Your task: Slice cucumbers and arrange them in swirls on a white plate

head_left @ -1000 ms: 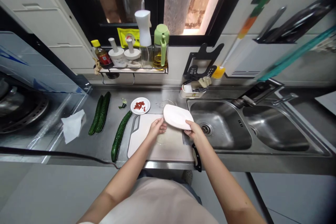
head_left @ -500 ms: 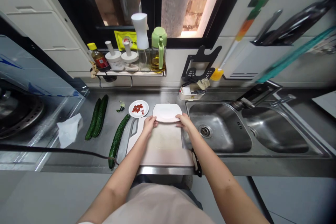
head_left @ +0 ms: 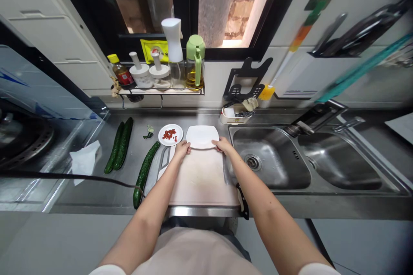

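A white, rounded-square plate (head_left: 202,136) is at the far edge of the cutting board (head_left: 200,180). My left hand (head_left: 183,149) grips its near left corner, and my right hand (head_left: 222,144) grips the near right corner. Nothing lies on the plate. Just left of it stands a small white dish (head_left: 165,141) with chopped red pieces in it. One cucumber (head_left: 145,174) lies along the board's left side. Beside the board's right edge rests a knife with a black handle (head_left: 243,203), its blade largely hidden.
Two more cucumbers (head_left: 119,145) lie farther left, near a white paper towel (head_left: 84,159). A dark cable (head_left: 71,176) crosses the counter. To the right is a double steel sink (head_left: 274,172); a rack of seasoning bottles (head_left: 161,91) hangs behind.
Both hands have shifted the plate slightly to the left. The view has tilted a little; the cucumbers and the dish stay where they were.
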### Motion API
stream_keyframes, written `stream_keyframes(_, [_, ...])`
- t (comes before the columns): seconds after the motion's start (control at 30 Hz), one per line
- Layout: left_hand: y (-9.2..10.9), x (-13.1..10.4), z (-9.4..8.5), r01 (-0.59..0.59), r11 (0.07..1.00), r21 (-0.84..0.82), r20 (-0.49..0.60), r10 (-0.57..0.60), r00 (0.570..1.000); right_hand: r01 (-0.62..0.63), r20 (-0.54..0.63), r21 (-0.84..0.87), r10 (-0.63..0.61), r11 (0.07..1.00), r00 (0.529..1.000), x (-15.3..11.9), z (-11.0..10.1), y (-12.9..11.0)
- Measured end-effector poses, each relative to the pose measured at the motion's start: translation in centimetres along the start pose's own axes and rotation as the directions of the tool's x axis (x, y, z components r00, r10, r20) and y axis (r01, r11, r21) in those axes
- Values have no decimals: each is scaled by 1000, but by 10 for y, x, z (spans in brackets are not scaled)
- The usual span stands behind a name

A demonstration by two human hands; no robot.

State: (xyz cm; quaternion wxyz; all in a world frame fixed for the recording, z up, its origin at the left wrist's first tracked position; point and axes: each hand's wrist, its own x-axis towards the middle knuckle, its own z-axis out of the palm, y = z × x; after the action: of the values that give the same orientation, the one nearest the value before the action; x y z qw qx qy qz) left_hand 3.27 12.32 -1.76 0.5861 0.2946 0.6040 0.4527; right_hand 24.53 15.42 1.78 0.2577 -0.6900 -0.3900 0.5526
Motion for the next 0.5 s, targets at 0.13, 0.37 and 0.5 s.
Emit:
stream_keyframes(0.13, [-1, 4, 0, 4, 1000, 20, -2, -4, 1000, 15, -48, -55, -18, 998, 999, 4, 3, 2])
stream_keyframes(0.37, [0, 8, 5, -5, 999, 53, -34, 7, 999, 40, -136, -235, -74, 971, 988, 16, 2, 7])
stream_keyframes(0.5, [-1, 11, 7, -11, 996, 86, -65, 16, 998, 58, -162, -342, -119, 938, 980, 21, 2, 7])
